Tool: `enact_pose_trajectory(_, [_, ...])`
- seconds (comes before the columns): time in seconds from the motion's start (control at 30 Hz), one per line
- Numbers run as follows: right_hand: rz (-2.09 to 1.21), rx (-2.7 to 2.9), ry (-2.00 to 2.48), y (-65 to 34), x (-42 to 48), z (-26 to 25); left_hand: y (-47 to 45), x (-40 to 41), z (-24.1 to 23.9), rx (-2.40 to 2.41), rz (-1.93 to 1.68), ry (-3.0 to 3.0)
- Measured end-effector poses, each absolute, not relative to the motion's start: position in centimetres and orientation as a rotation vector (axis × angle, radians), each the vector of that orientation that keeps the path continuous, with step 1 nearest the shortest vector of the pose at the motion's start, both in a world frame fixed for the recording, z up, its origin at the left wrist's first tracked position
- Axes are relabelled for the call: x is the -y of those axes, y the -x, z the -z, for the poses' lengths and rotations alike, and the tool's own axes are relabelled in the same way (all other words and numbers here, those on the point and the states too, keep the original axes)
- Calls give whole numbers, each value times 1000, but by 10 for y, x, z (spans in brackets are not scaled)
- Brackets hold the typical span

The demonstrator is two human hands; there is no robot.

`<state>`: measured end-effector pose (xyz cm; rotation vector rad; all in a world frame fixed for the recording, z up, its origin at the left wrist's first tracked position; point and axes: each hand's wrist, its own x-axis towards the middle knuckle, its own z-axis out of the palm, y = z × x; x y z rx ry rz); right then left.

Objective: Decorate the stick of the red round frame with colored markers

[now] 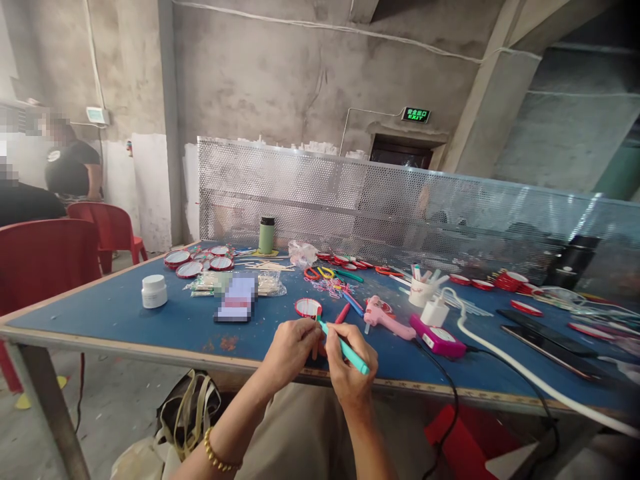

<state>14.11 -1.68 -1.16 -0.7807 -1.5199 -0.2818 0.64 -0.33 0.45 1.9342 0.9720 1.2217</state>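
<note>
Right hand [350, 380] fingers grip teal pen [350, 353], tip at left hand [290, 347] fingers

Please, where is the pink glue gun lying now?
In the head view, the pink glue gun lies on the blue table, right of centre, beyond the right hand and left of the magenta box.

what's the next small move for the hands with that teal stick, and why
Probably steady the left hand and press the teal stick gently onto the red piece: the right hand holds the stick with its tip right at the left fingertips, where that piece seems to be pinched.
</note>
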Motion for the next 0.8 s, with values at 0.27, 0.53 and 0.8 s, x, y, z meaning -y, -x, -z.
enact_pose_trajectory(0.27, [273,1460,812,-142,16,14,-7,3,-5,-953,-1195,-1899])
enact_pose_trajectory(0.53, [279,1501,795,-141,17,12,-6,2,-5,-976,-1219,-1930])
enact_pose_trajectory(0.8, [277,1515,781,-141,17,13,-7,3,-5,-966,-1220,-1923])
